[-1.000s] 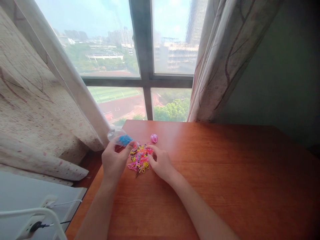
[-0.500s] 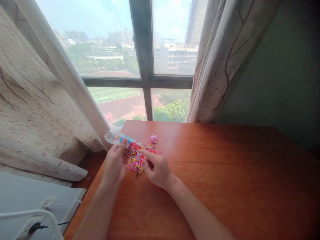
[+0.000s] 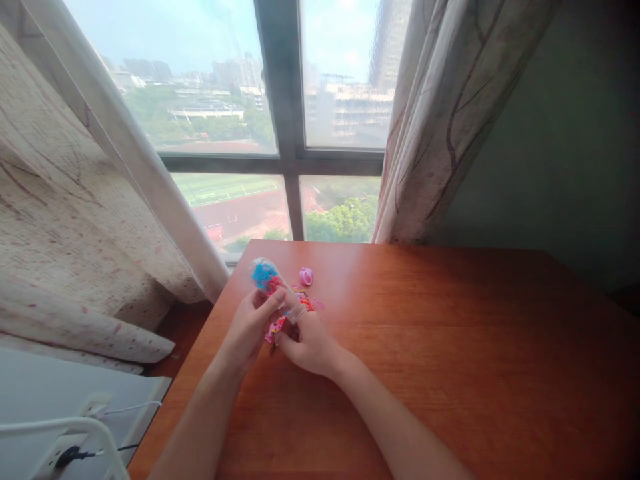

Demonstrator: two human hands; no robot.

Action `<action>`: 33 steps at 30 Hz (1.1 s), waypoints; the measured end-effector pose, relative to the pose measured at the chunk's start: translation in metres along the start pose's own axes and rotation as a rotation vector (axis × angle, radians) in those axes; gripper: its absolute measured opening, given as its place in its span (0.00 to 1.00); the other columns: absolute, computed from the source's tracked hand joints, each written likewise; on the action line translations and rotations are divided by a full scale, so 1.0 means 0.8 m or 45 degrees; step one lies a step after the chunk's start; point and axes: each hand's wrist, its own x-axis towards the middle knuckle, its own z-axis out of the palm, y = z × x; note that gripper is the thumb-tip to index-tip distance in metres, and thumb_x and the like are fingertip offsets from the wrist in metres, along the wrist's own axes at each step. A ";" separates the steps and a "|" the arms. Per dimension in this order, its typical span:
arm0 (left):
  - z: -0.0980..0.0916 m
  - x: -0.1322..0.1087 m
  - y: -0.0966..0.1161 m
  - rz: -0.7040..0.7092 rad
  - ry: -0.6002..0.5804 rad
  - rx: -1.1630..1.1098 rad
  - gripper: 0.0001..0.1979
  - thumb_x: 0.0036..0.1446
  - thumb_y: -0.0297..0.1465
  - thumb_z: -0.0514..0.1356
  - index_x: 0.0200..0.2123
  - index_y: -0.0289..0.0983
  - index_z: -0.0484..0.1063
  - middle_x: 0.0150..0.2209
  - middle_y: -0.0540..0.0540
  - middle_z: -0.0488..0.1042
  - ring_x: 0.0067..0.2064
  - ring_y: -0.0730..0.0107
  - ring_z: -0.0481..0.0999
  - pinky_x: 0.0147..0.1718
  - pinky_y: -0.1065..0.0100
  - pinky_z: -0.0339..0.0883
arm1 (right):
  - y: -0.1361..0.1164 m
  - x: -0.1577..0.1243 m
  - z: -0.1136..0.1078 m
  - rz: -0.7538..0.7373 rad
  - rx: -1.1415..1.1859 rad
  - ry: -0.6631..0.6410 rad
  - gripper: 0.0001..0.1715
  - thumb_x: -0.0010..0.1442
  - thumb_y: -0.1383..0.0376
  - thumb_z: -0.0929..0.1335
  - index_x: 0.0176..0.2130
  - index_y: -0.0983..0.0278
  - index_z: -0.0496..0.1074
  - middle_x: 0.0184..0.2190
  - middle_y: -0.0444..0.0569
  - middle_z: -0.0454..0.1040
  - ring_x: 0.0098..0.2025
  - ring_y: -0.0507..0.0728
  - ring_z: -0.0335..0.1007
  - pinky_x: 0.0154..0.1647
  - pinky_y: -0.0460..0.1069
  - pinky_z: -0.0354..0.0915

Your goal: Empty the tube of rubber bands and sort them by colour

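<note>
My left hand (image 3: 253, 320) is closed around a clear plastic bottle (image 3: 287, 293) with a rounded end, its thumb across the side. Blue bands (image 3: 264, 273) and red bands (image 3: 273, 285) lie inside, towards the rounded far end. The bottle slants, its mouth end down to the right by my right hand (image 3: 313, 343). That hand's fingers are curled in at a pile of small colourful rubber bands (image 3: 276, 328), and the fingertips are hidden, so what they hold does not show. Both hands partly cover the pile. A pink cap (image 3: 306, 277) sits on the table just behind it.
The brown wooden table (image 3: 425, 360) stretches far to the right. Behind it is a window (image 3: 293, 160) between patterned curtains (image 3: 435, 113). Beyond the table's left edge, a white panel (image 3: 50, 373) carries sockets with plugged-in cords (image 3: 75, 455).
The bottle has swung from pointing left to a steeper slant, its rounded end now up and further right. The blue and red bands have slid to that end. My right fingers have curled in.
</note>
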 end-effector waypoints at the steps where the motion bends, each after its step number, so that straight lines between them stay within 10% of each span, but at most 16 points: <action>1: -0.001 0.000 0.000 0.023 0.017 0.007 0.16 0.44 0.35 0.73 0.34 0.32 0.76 0.32 0.46 0.78 0.33 0.71 0.77 0.35 0.71 0.73 | -0.002 0.001 0.002 0.056 0.196 -0.044 0.40 0.59 0.67 0.66 0.67 0.57 0.51 0.20 0.34 0.63 0.19 0.48 0.58 0.21 0.43 0.57; 9: -0.012 0.009 0.006 0.233 0.201 0.066 0.19 0.42 0.36 0.74 0.33 0.34 0.73 0.32 0.49 0.76 0.33 0.71 0.76 0.35 0.70 0.71 | 0.002 0.014 -0.003 0.299 0.839 0.037 0.32 0.53 0.58 0.71 0.55 0.66 0.64 0.16 0.35 0.69 0.14 0.48 0.58 0.15 0.43 0.54; 21: -0.027 0.011 0.011 0.633 0.510 0.649 0.16 0.40 0.36 0.74 0.32 0.36 0.77 0.30 0.50 0.79 0.34 0.64 0.78 0.38 0.67 0.71 | 0.024 0.014 -0.009 0.168 0.056 0.399 0.16 0.58 0.66 0.64 0.46 0.64 0.75 0.16 0.38 0.66 0.19 0.50 0.61 0.23 0.44 0.58; 33: -0.029 0.014 0.004 0.574 0.351 0.912 0.21 0.47 0.42 0.69 0.42 0.36 0.77 0.37 0.45 0.81 0.38 0.61 0.80 0.41 0.64 0.74 | 0.028 0.014 -0.013 0.076 -0.210 0.450 0.16 0.59 0.68 0.63 0.44 0.63 0.78 0.20 0.41 0.70 0.22 0.51 0.65 0.26 0.45 0.60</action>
